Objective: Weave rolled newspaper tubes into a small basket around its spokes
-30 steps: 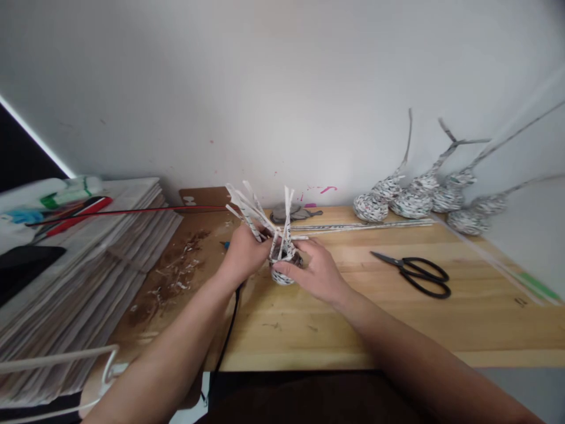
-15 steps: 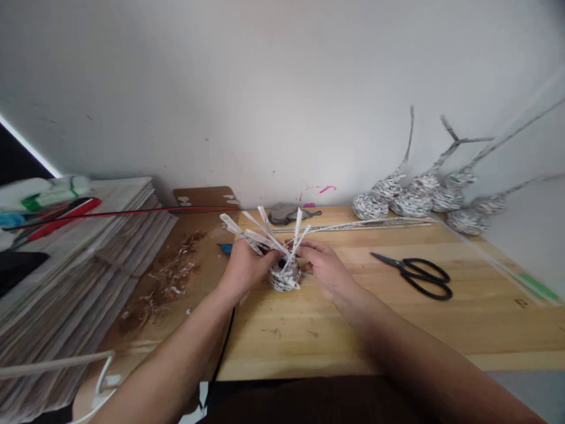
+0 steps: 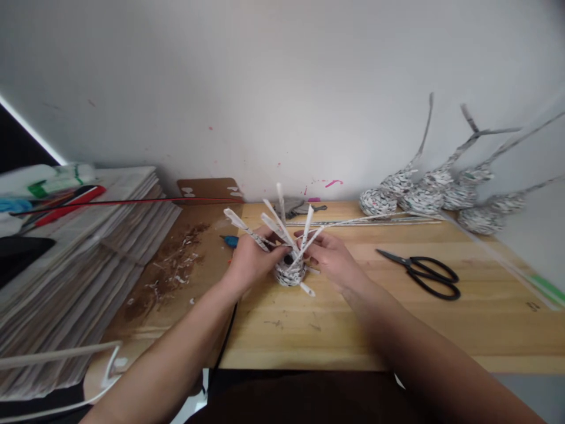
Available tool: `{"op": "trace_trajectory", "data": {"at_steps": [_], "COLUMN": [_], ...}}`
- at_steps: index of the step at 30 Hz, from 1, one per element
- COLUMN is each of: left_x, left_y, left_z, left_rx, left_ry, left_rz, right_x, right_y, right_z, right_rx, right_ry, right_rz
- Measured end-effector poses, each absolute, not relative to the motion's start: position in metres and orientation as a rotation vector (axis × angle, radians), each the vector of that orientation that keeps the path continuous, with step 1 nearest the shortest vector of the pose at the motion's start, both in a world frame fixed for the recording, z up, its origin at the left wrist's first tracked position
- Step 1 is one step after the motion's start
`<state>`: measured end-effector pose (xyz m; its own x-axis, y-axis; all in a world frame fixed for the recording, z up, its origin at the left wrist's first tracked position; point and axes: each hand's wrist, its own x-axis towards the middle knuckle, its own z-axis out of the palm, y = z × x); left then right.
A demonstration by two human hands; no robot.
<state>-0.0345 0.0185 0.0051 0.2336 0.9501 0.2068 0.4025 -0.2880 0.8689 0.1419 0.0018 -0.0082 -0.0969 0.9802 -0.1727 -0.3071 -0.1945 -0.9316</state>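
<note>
A small round piece woven from rolled newspaper strips (image 3: 289, 277) sits on the wooden table, with several pale paper strips (image 3: 282, 203) sticking up and out of its rim. My left hand (image 3: 253, 259) is closed on its left side, thumb at the rim by the dark opening. On the other side my right hand (image 3: 331, 256) pinches a thin paper strip (image 3: 309, 250) at the rim; its fingertips are partly hidden by the upright strips. One short strip end (image 3: 308, 289) points toward me near the base.
Black-handled scissors (image 3: 419, 274) lie to the right. Several finished woven gourd shapes (image 3: 421, 197) stand against the wall at the back right. Long paper rods (image 3: 388, 219) and a grey cloth-like item (image 3: 304, 208) lie behind. Stacked newspapers (image 3: 128, 235) and paper scraps (image 3: 185, 253) are at left.
The view has shifted slightly. The upright strips are spread differently around the woven piece, and the front strip end now juts out lower right. Both hands stay on the piece.
</note>
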Motion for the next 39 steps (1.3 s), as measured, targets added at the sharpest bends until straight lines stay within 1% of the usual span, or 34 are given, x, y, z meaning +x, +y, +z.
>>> {"op": "trace_trajectory", "data": {"at_steps": [10,15,19,25,27,32,39], "left_x": [-0.0318,-0.0317,-0.0316,-0.0331,-0.036,-0.0409,-0.0319], "left_y": [0.0178,0.0177,0.0175,0.0208,0.0228,0.0253,0.0207], "left_z": [0.0067,0.0058,0.0046,0.0063,0.0075,0.007,0.0078], "left_rx": [1.75,1.714,1.666,1.427,1.454,1.454,1.527], "left_ry": [1.142,1.152,1.115,0.989,0.989,1.001,1.091], "left_rz": [1.028,1.015,1.026,0.949,0.916,0.885,0.953], "right_x": [0.1482,0.1472,0.1452,0.146,0.1454,0.1428,0.1401], "right_y": [0.0024,0.0013,-0.0011,0.0008,0.0024,0.0022,-0.0025], "right_z": [-0.0006,0.0003,-0.0004,-0.0026,-0.0046,-0.0066,-0.0019], "right_rx": [-1.144,-1.12,-1.082,-1.131,-1.13,-1.101,-1.173], "right_ry": [-1.126,-0.97,-0.942,-1.12,-1.133,-1.069,-1.246], "right_rz": [1.535,1.453,1.481,1.364,1.365,1.499,1.346]}}
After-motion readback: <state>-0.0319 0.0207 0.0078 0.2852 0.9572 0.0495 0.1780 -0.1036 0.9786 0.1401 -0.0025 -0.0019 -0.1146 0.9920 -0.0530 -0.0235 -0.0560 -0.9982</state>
